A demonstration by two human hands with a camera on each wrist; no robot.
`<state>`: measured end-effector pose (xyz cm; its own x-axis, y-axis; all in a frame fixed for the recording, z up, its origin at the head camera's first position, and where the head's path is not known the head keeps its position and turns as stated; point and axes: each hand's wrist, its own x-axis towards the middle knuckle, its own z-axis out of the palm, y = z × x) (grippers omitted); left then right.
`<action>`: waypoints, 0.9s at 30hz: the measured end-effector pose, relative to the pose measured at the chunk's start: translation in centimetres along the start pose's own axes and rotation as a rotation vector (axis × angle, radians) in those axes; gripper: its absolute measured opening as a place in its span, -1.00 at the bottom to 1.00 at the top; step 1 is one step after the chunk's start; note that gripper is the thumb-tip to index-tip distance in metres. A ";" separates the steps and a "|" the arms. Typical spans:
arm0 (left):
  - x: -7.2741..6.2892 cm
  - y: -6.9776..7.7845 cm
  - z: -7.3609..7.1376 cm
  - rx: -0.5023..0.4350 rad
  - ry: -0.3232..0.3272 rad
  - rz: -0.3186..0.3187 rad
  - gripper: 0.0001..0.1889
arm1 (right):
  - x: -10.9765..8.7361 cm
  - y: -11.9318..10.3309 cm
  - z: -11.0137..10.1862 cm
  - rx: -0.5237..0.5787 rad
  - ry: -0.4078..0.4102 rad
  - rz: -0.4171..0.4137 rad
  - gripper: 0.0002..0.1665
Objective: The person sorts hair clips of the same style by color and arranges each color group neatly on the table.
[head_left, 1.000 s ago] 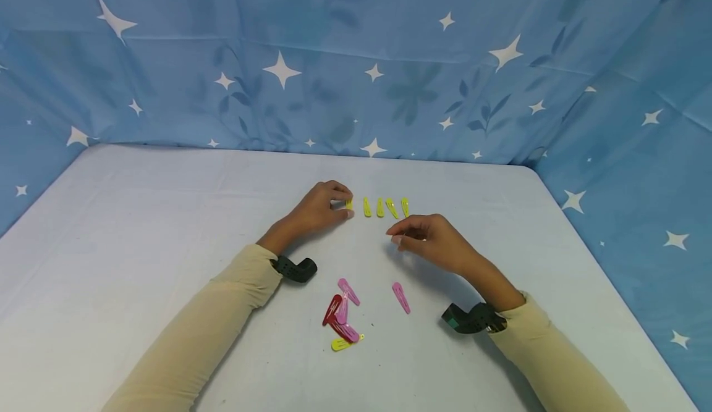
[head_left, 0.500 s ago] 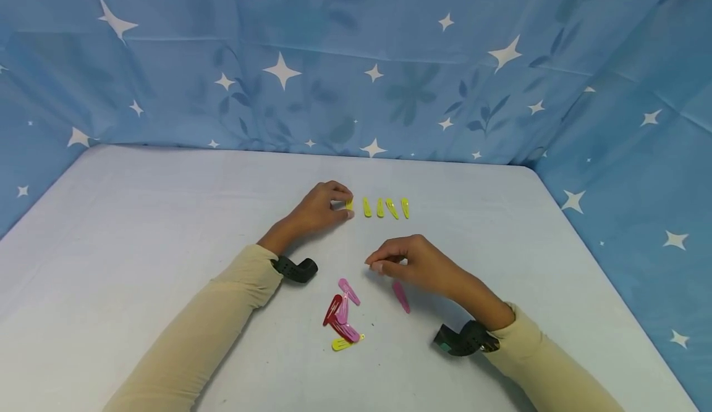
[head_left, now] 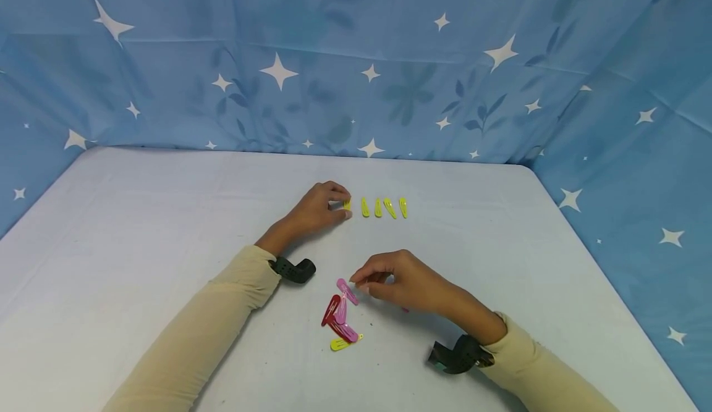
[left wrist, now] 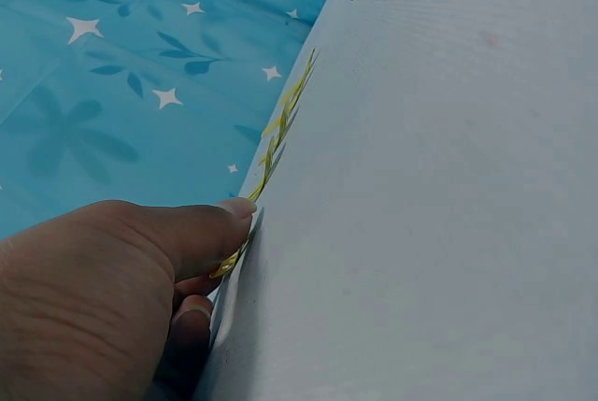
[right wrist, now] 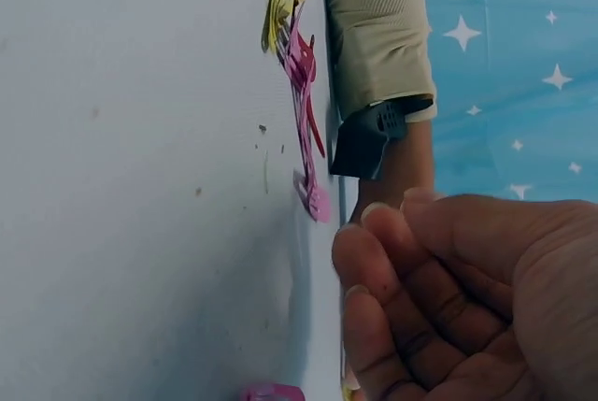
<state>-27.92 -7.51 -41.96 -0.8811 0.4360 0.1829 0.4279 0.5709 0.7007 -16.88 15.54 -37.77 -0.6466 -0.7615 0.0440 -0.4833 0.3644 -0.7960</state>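
Note:
At the left end of a row of yellow snap hair clips [head_left: 378, 207], my left hand [head_left: 315, 210] pinches a yellow hair clip [head_left: 347, 204] between thumb and fingers; the left wrist view shows its end [left wrist: 224, 268] under the thumb. My right hand [head_left: 403, 280] holds nothing, its fingers loosely bent above the table. Its fingertips are close to a pink hair clip [head_left: 343, 286] at the top of a small pile. Touching cannot be told. The pile also has red clips [head_left: 330, 309], more pink clips [head_left: 342, 309] and a yellow clip [head_left: 339, 344].
Another pink clip [right wrist: 273, 392] lies apart, mostly hidden under the right hand in the head view. A white-covered table [head_left: 167, 214] carries everything. A blue star-patterned curtain [head_left: 334, 103] hangs along its far and right sides.
My right hand has moved from beside the yellow row down and left to the pile, covering most of the lone pink clip. The left hand stays in place.

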 end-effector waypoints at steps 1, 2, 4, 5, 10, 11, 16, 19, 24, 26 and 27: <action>0.0 0.0 0.0 -0.001 0.000 -0.002 -0.59 | 0.0 -0.1 0.1 0.000 0.001 0.000 -0.74; 0.0 0.0 0.0 -0.003 0.000 -0.003 -0.59 | 0.0 -0.1 0.1 0.001 0.004 -0.001 -0.74; 0.0 0.0 0.0 -0.004 -0.001 -0.005 -0.59 | 0.0 -0.2 0.3 0.004 0.011 -0.005 -0.73; 0.0 0.0 0.0 -0.003 -0.001 -0.004 -0.59 | 0.0 -0.2 0.4 0.011 0.011 -0.007 -0.73; 0.0 -0.1 0.0 0.003 -0.002 0.003 -0.58 | 0.0 -0.4 1.0 0.045 -0.019 -0.024 -0.76; 0.0 0.0 -0.1 0.003 -0.001 0.005 -0.58 | 0.0 -0.5 1.2 0.050 -0.027 -0.029 -0.76; 0.1 0.0 -0.1 0.003 0.000 0.015 -0.57 | -0.2 -0.9 1.8 0.069 -0.059 -0.062 -0.77; 0.1 -0.1 -0.1 0.007 0.004 0.022 -0.57 | -0.3 -1.2 2.2 0.089 -0.071 -0.064 -0.78; -0.1 -0.2 0.0 -0.004 -0.007 0.015 -0.56 | -0.5 -1.6 3.3 0.100 -0.084 -0.101 -0.81; 0.0 -0.2 0.0 -0.006 -0.010 0.014 -0.57 | -0.6 -1.7 3.8 0.096 -0.093 -0.120 -0.82; 0.0 -0.2 0.0 -0.002 -0.008 0.016 -0.57 | -0.6 -1.7 3.9 0.095 -0.095 -0.125 -0.82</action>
<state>-27.99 -7.62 -42.09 -0.8726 0.4508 0.1881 0.4413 0.5623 0.6994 -13.34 13.30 -38.81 -0.5242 -0.8465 0.0929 -0.4960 0.2149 -0.8413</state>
